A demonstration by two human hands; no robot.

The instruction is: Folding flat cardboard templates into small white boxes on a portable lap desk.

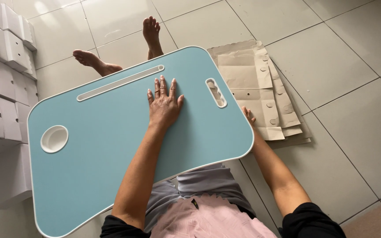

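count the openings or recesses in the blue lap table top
3: a round white cup recess near the table's left edge, a long narrow slot along the far edge, and a handle cutout right of the left hand. None appear hidden.

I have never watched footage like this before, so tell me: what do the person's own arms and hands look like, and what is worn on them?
Both arms are bare from just above the elbow down, with short black sleeves at the upper arms. The left hand wears thin rings on its fingers; no watch or bracelet shows at its wrist. The right hand is mostly hidden behind the edge of the light blue lap table, so rings there cannot be told. No gloves.
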